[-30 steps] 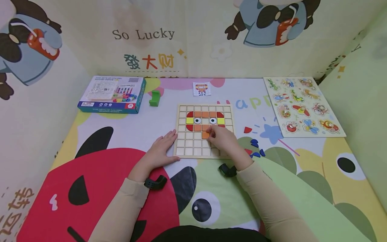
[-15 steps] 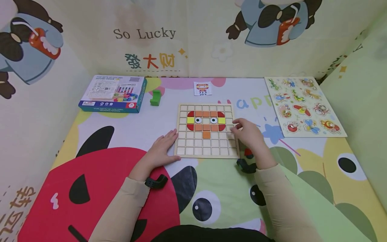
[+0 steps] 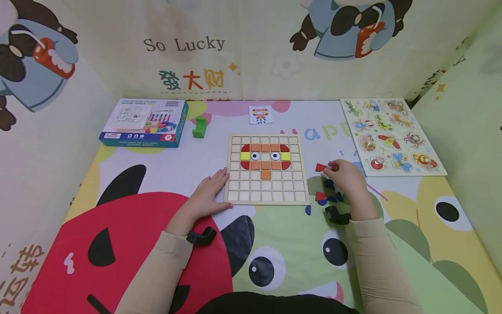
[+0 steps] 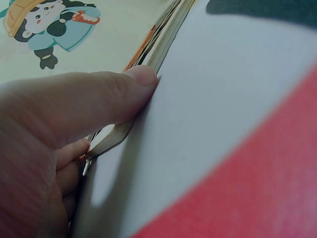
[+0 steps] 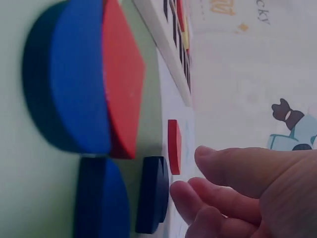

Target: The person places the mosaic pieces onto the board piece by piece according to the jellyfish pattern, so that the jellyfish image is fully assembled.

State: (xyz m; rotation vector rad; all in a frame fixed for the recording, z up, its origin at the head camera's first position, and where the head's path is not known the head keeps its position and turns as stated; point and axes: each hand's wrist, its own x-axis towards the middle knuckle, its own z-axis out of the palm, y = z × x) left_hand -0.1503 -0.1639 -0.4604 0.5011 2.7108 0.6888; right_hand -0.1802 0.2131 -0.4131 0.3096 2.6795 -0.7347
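Note:
A wooden grid board (image 3: 256,185) holds a face-like pattern of red, orange and yellow tiles with two round eye tiles. Below the pattern sits a single orange square (image 3: 266,175). My left hand (image 3: 208,195) lies flat at the board's left side, and in the left wrist view its thumb (image 4: 119,91) touches the board's edge. My right hand (image 3: 347,176) hovers right of the board, thumb and fingers apart, close to a red quarter-round tile (image 3: 320,167). In the right wrist view that red tile (image 5: 174,147) stands just beyond the fingertips, apart from them.
Several blue half-round tiles (image 3: 329,184) and another red tile (image 3: 320,196) lie beneath the right hand. One blue tile (image 3: 308,210) is nearer me. Behind are a pattern card (image 3: 260,115), a green block (image 3: 199,127), a boxed set (image 3: 144,123) and an insect puzzle (image 3: 393,137).
My right hand has let go of the orange square on the board and moved right to the loose tiles. My left hand has stayed at the board's left edge.

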